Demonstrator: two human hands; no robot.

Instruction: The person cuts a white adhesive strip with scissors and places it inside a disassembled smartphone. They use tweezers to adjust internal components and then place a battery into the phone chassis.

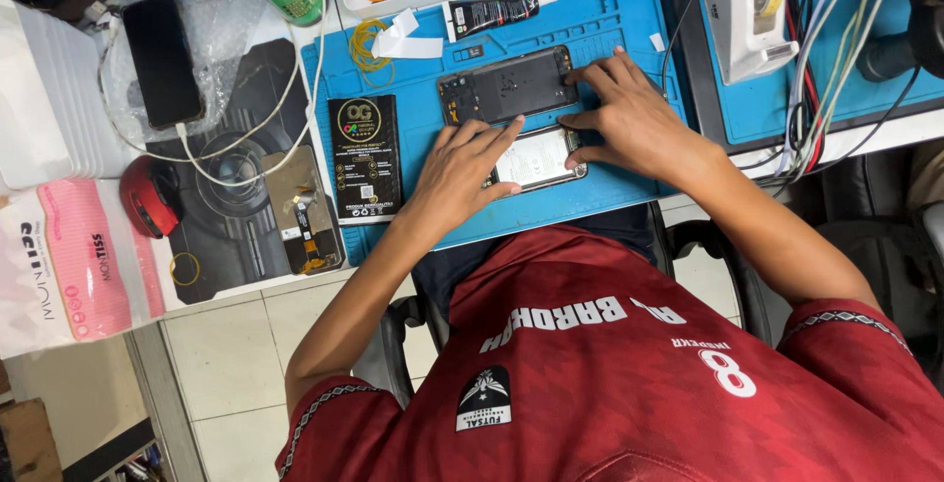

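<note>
A black smartphone (161, 59) lies screen-up at far left, its white cable (246, 138) looping toward a black product box (365, 157) on the blue repair mat (610, 20). The left hand (462, 169) lies flat, fingers extended and close together, fingertips pressing the phone display panel (536, 158) at the mat's near edge. Just behind the panel, touching it, sits the opened phone body (506, 86), back side up. The right hand (629, 118) spreads its fingers wide: some on the body's right end, the thumb on the panel's right edge. A black adhesive tube (492, 14) lies behind.
</note>
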